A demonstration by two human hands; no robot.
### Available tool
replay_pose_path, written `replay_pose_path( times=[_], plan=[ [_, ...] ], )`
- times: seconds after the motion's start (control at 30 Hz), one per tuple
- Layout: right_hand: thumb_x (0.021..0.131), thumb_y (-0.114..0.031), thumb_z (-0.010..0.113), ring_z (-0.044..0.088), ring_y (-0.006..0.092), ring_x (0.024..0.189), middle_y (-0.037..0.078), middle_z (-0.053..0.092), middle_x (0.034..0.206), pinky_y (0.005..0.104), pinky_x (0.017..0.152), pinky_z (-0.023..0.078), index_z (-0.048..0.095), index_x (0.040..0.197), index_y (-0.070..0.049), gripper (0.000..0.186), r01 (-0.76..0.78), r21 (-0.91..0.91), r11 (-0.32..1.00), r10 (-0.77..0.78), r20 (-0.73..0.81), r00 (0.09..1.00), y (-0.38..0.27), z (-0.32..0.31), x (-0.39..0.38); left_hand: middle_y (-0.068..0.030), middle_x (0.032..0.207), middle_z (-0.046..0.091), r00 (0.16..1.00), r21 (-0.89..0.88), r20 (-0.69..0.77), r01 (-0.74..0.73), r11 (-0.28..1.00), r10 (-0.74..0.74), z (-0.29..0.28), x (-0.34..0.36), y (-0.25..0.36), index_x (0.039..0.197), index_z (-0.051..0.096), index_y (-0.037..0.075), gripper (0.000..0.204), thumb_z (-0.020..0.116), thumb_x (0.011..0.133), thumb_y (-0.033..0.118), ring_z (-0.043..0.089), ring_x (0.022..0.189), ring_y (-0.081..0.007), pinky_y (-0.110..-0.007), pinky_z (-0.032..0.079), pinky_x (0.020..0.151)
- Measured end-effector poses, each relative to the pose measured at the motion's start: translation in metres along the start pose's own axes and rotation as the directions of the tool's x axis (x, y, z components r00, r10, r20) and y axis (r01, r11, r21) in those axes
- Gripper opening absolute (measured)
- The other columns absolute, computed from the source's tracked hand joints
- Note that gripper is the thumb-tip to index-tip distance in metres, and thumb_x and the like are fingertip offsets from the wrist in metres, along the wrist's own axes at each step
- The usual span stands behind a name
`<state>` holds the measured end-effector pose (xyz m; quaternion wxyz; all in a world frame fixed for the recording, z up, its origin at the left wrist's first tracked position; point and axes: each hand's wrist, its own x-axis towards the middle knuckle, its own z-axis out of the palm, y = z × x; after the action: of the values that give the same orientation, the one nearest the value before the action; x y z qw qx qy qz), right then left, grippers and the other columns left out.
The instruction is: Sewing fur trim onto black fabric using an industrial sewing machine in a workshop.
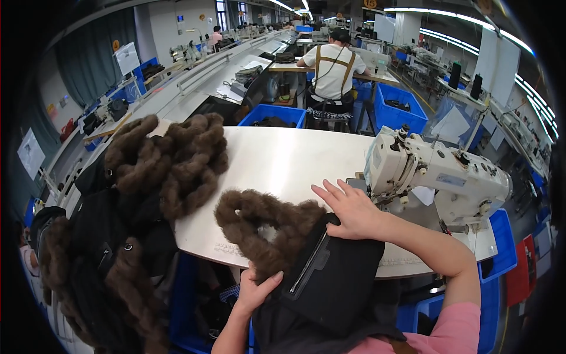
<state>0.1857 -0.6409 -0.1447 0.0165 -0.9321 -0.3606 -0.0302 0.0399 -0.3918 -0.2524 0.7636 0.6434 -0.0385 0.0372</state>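
In front of me lies a black garment (pixel 348 268) with a zipped pocket (pixel 308 268). A brown fur trim (pixel 247 227) runs along its far left edge and curls into a loop on the white sewing table (pixel 283 153). My left hand (pixel 257 290) pinches the near end of the fur trim, thumb on top, its other fingers partly hidden. My right hand (pixel 356 213) rests over the garment's far edge, fingers stretched out and spread, thumb on the black cloth. Just beyond those fingertips stands a white sewing machine (pixel 436 171).
More black garments with brown fur trims (pixel 194 156) are heaped at the left, overlapping the table. A blue bin (pixel 501 245) stands at the table's right end, another blue bin (pixel 274 115) behind the table. Farther off, a person in a white shirt (pixel 333 71) sits facing away.
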Motion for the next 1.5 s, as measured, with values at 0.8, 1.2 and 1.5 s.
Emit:
replay_pose_path(
  times=[0.8, 1.2, 1.5],
  plan=[
    [0.089, -0.054, 0.057, 0.060, 0.0311, 0.081, 0.013, 0.061, 0.080, 0.0412, 0.072, 0.046, 0.056, 0.085, -0.004, 0.050, 0.591, 0.375, 0.714, -0.673, 0.136, 0.727, -0.082, 0.014, -0.017, -0.0026, 0.099, 0.066, 0.980, -0.106, -0.194, -0.074, 0.992, 0.052, 0.011, -0.037, -0.007, 0.108, 0.064, -0.003, 0.025, 0.068, 0.086, 0.009, 0.059, 0.090, -0.0097, -0.025, 0.046, 0.083],
    [0.087, -0.030, 0.067, 0.053, 0.0197, 0.049, 0.003, 0.048, 0.054, 0.0310, 0.043, 0.040, 0.046, 0.059, -0.011, 0.040, 0.895, 0.001, 0.446, -0.666, -0.668, 0.332, -0.101, 0.023, -0.006, -0.0122, 0.102, 0.065, 0.997, 0.066, -0.075, 0.009, 0.998, -0.004, 0.031, -0.024, 0.111, 0.107, 0.062, -0.003, 0.018, 0.058, 0.092, 0.006, 0.064, 0.091, -0.0217, -0.030, 0.050, 0.082],
    [0.085, -0.019, 0.065, 0.064, 0.0230, 0.065, 0.007, 0.064, 0.070, 0.0324, 0.057, 0.050, 0.061, 0.068, -0.011, 0.019, 0.890, -0.115, 0.442, -0.660, -0.713, 0.235, -0.103, -0.002, -0.041, -0.0047, 0.106, 0.057, 0.737, 0.360, 0.672, -0.415, 0.835, 0.077, 0.041, 0.010, 0.079, 0.112, 0.048, 0.012, 0.024, 0.028, 0.100, 0.008, 0.053, 0.112, -0.0161, -0.029, 0.041, 0.094]
  ],
)
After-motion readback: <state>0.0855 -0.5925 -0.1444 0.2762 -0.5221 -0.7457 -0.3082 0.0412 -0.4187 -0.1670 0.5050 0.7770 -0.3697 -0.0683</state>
